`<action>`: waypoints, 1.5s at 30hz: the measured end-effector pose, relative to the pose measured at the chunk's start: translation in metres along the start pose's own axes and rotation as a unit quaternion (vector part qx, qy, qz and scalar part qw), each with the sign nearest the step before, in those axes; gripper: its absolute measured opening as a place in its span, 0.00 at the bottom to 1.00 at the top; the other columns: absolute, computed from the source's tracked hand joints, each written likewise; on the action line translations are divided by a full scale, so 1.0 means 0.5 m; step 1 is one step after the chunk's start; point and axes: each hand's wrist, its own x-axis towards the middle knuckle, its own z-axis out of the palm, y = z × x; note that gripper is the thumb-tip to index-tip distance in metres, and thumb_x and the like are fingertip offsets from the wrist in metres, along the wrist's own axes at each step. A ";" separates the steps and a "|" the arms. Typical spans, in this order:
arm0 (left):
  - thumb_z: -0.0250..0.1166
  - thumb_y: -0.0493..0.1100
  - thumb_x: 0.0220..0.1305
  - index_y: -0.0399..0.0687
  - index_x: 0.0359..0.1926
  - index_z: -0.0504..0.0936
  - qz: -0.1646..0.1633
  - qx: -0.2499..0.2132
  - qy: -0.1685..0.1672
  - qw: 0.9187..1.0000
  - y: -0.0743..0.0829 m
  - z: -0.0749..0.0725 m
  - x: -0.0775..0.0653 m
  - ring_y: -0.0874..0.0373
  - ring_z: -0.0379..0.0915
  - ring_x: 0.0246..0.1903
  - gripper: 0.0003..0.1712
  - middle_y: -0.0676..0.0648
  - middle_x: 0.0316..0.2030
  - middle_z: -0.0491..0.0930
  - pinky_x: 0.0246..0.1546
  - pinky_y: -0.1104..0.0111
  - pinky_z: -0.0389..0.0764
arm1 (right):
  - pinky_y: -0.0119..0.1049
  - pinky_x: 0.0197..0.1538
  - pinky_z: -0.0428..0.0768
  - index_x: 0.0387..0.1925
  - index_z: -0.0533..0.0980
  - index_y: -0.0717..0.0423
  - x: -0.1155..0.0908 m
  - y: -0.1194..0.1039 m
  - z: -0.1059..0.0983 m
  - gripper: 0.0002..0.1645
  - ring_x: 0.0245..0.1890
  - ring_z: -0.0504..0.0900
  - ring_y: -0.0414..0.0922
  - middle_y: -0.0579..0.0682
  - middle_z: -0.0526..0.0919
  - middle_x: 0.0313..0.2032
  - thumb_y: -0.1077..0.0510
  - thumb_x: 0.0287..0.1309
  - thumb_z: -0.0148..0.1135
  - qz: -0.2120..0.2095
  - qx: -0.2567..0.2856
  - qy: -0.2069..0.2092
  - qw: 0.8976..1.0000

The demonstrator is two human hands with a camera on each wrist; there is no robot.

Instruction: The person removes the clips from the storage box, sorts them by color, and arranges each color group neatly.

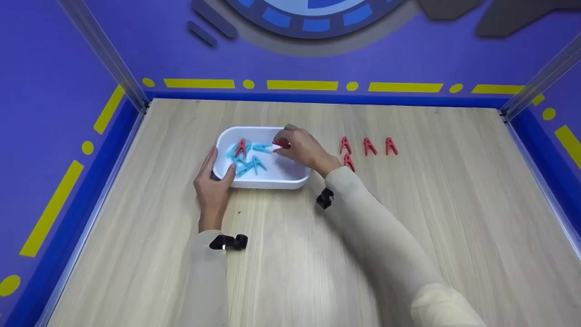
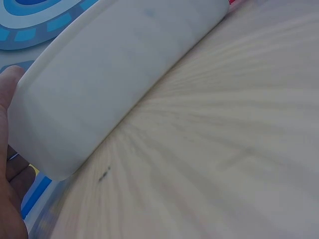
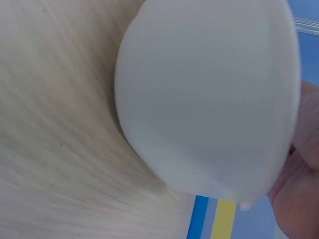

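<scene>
Left hand grips the box at its left end, thumb over the rim, fingers along the outer wall. Right hand pinches a red clip over the right half of the box. We can't tell which end of the clip it has: the fingers cover part of it, and the right wrist view is mostly box wall.

In the box, left side: a loose cluster of blue clips with a second red clip among them. On the table, right of the box: four loose red clips, three in a row, one just nearer us by the right sleeve.

Handling, our read: clips are light, probably hard plastic, stiff but sprung, slightly slick, not fragile. We'd hold lightly across both legs near the spring; squeezing the leg tips could flick it loose. Box looks light and may slide, so we'd keep hold of the rim.
</scene>
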 end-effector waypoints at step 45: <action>0.79 0.43 0.64 0.44 0.75 0.74 -0.012 -0.015 -0.006 1.000 0.004 0.000 -0.003 0.56 0.61 0.76 0.41 0.48 0.74 0.72 0.76 0.72 0.60 | 0.40 0.55 0.87 0.54 0.85 0.61 -0.213 0.035 -0.065 0.18 0.46 0.84 0.46 0.53 0.85 0.48 0.65 0.63 0.76 -0.027 0.072 0.183 0.980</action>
